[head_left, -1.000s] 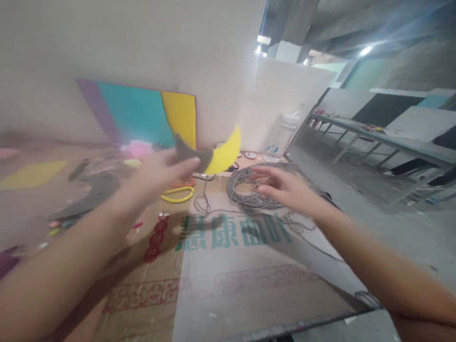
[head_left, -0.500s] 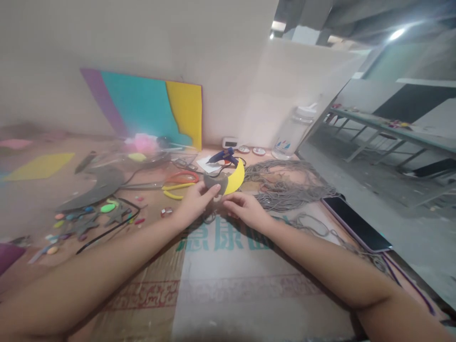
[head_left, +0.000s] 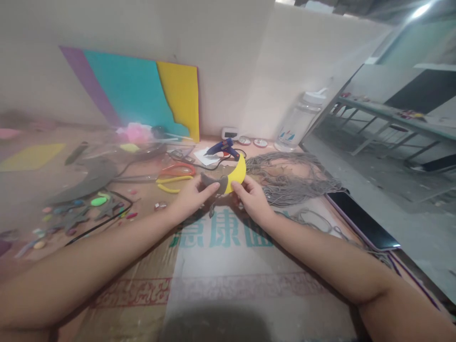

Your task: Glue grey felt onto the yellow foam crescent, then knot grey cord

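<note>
One crescent (head_left: 238, 174), grey and yellow, pinched by left hand (head_left: 194, 195) on grey part, right hand (head_left: 254, 199) on yellow; possibly liable to crease midway if twisted too hard

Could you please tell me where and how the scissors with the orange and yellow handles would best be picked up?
Probably by the looped handles, coming from the right, the side of the left hand. The scissors lie with those open loops toward that hand, giving an easy hold, while the blades point away to the left.
</note>
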{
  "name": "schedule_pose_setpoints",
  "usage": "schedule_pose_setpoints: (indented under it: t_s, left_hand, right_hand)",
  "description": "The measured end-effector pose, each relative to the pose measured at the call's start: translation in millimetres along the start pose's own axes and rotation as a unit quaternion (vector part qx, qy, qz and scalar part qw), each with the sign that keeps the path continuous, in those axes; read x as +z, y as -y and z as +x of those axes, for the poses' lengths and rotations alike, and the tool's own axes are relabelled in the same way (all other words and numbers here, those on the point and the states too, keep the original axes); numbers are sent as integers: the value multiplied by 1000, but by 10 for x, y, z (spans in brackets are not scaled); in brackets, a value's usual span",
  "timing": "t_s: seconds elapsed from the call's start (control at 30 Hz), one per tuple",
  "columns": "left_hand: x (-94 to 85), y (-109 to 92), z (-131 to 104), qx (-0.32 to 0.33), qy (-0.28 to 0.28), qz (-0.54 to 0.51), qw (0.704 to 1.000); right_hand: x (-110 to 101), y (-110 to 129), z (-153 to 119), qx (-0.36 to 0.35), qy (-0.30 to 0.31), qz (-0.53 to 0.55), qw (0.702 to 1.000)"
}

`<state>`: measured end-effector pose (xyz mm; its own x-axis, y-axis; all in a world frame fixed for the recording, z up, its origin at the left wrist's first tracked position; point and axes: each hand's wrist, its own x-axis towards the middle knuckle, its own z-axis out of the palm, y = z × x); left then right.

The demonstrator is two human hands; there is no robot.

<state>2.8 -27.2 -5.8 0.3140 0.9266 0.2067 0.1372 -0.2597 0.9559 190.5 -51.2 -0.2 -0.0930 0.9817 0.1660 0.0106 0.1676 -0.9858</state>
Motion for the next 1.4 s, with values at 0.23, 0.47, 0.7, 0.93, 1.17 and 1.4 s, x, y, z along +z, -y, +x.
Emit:
schedule_pose_setpoints:
  t_s: [0.23,0.47,0.7,0.93,1.17,1.4]
  left_hand:
    - [8,-5,-11,-25,1,-11,1000]
    - [-46,27,88,-42,-25,-58,997]
    - [-38,6,94,-74,-18,-101,992]
    - [-41,0,96,-114,-7,-140,983]
    - [-41,8,102,-99,-10,-131,986]
    - [-14,-37,89,-116,-24,-159,980]
  right_hand:
    - [33,20,-8,45,42,53,997]
    - [54,-34,11,99,78,73,989]
    - [48,-60,13,104,62,65,991]
    - [66,-55,-9,99,72,42,992]
    - [57,-49,-4,93,77,67,990]
    - [55,-16,-26,97,69,64,991]
